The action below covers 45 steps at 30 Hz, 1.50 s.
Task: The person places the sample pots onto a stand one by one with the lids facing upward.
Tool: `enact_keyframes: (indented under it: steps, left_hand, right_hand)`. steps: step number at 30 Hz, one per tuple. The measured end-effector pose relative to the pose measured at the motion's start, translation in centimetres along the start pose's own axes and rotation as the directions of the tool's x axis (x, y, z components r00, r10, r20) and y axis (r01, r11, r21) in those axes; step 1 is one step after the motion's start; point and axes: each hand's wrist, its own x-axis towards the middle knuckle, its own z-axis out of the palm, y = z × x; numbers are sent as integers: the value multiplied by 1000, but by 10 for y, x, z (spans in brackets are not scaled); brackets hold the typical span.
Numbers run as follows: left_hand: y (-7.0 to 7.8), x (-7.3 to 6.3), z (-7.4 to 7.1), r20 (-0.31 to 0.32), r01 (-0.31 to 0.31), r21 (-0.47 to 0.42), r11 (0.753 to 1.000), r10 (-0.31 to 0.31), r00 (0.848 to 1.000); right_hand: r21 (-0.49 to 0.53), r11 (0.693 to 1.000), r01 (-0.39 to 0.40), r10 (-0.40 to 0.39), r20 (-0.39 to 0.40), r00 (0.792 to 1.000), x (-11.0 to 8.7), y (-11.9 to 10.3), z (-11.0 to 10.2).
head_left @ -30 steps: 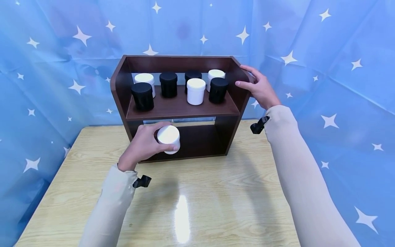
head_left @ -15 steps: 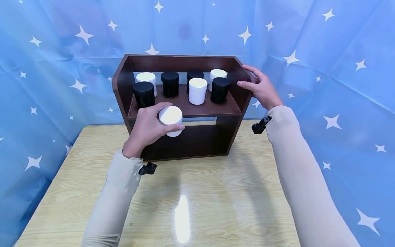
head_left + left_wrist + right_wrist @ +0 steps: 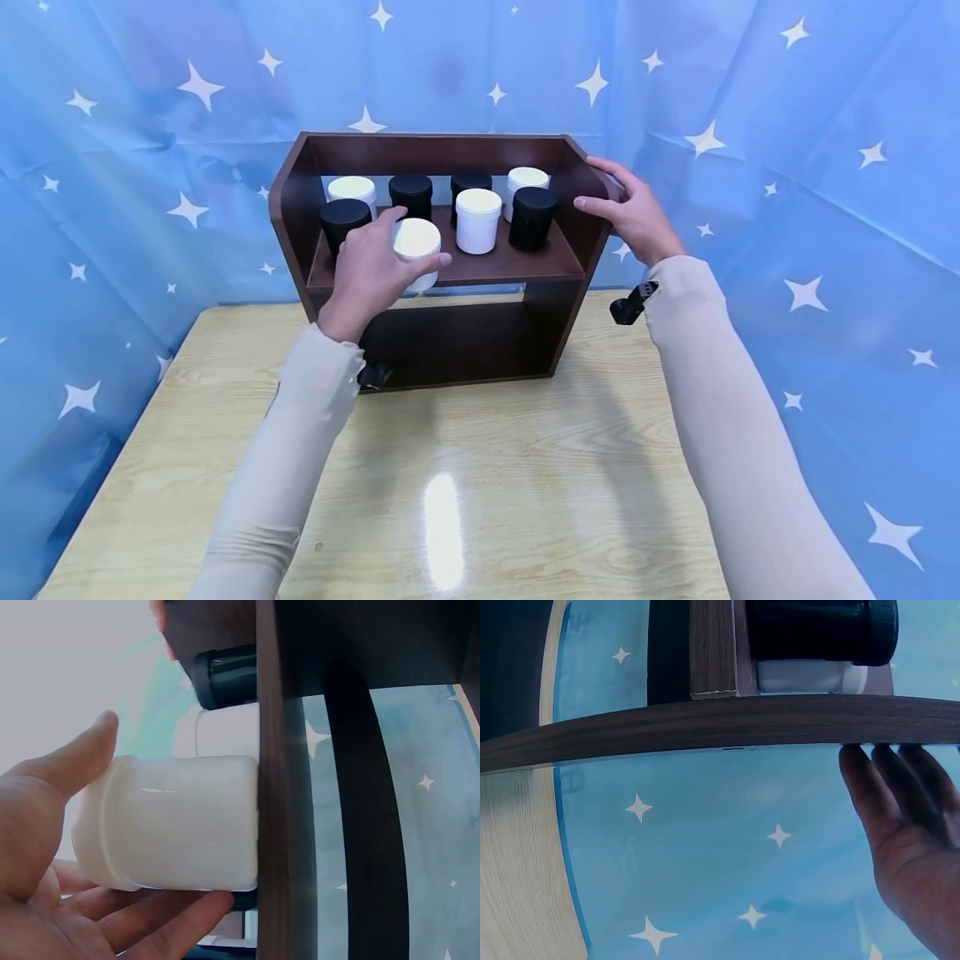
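Observation:
My left hand point(image 3: 369, 271) grips a white lidded jar point(image 3: 417, 250) between thumb and fingers, in front of the upper board of a dark brown two-tier shelf point(image 3: 510, 269). The left wrist view has the jar point(image 3: 184, 821) upright relative to the shelf, its base right at the board's front edge point(image 3: 276, 825). At the shelf's right side panel, my right hand point(image 3: 637, 218) holds the panel's edge, thumb on the inner side. Its fingertips point(image 3: 853, 759) press against the panel's outer face in the right wrist view.
On the upper tier stand several black and white jars, among them a black jar point(image 3: 345, 223) at the left, a white jar point(image 3: 477, 223) and a black jar point(image 3: 533, 220) at the right. Below is the lower tier point(image 3: 465, 342). The shelf stands on a wooden table point(image 3: 525, 467) before a blue starry curtain.
My left hand has lifted the white jar from the lower tier's height up to the upper board's front edge. The right hand stays at the side panel.

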Motion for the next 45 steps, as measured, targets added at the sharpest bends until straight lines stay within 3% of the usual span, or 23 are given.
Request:
enact_keyframes:
  steps: [25,45]
  left_hand:
    - [6,39,8,-8,76,83,994,-75,997]
    - [5,51,13,8,113,85,990,-114,993]
  right_hand:
    - [-23,1000,-16,15,-13,1000,2,3,-2]
    - [-35,999,-4,4,-12,1000,5,7,-2]
